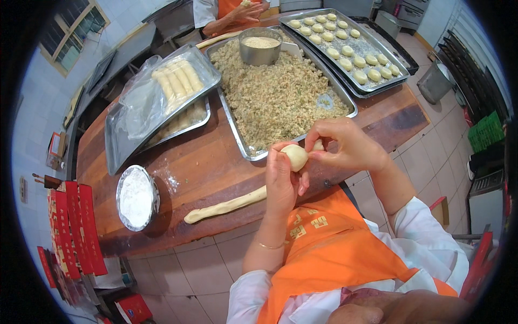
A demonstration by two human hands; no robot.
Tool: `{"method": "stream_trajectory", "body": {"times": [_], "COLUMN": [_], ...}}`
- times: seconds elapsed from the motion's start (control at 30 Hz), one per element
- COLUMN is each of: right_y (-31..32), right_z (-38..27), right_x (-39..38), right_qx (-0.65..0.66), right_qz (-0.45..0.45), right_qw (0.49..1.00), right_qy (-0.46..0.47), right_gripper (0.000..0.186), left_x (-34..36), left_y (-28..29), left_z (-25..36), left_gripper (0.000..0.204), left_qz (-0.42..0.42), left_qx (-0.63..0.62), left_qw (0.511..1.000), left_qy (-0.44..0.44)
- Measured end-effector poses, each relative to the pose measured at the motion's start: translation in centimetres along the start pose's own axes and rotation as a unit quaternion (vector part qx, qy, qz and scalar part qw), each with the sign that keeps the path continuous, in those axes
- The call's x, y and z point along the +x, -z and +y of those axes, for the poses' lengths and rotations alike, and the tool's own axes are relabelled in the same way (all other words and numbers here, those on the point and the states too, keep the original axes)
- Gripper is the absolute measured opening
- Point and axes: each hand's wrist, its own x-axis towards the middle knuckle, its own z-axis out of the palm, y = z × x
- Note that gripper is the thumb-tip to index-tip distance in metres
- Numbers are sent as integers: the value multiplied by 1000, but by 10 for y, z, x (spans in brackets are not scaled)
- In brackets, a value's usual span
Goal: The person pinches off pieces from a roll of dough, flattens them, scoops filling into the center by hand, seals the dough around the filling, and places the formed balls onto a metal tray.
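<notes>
A round, smooth ball of dough [295, 157] rests in my left hand [281, 175], whose fingers curl round it. With thumb and forefinger, my right hand [345, 143] pinches a small piece of dough [318, 145] at the ball's right side. Both hands are above the table's near edge, just in front of a large metal tray [245, 151] heaped with crumbly, pale brown filling [270, 102]. Below and left of my left hand, a long rope of dough [226, 207] lies on the wooden table [178, 200].
A bowl of white flour [136, 198] stands at the left. Behind it, stacked trays [121, 143] hold dough rolls [177, 81] under plastic. A metal bowl [260, 54] sits in the filling. Far right, a tray holds several dough rounds [360, 76]. Across the table is another person's hand [243, 14].
</notes>
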Motion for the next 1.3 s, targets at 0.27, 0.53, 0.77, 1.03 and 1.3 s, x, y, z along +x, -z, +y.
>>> {"method": "stream_trajectory", "body": {"times": [0.27, 0.53, 0.77, 1.03, 1.3], "right_y": [-7, -17, -15, -23, -19], "right_z": [9, 7, 0, 3, 2], "right_x": [-3, -1, 0, -2, -2], "right_qx": [-56, -83, -96, -193, -218], "right_qz": [-12, -8, -11, -51, -69], "right_qw": [998, 992, 989, 967, 956], "right_qy": [37, 91, 111, 157, 185], "right_gripper": [14, 17, 20, 20, 20], "left_x": [5, 7, -3, -4, -6], "left_y": [-51, -28, -11, -8, -5], "left_z": [4, -7, -3, 3, 22], "left_gripper": [42, 38, 39, 39, 31], "left_qz": [169, 182, 96, 157, 15], "left_qx": [41, -44, 175, 341, 308], "left_qw": [982, 981, 979, 926, 951], "left_qy": [-70, -53, -49, -33, 8]}}
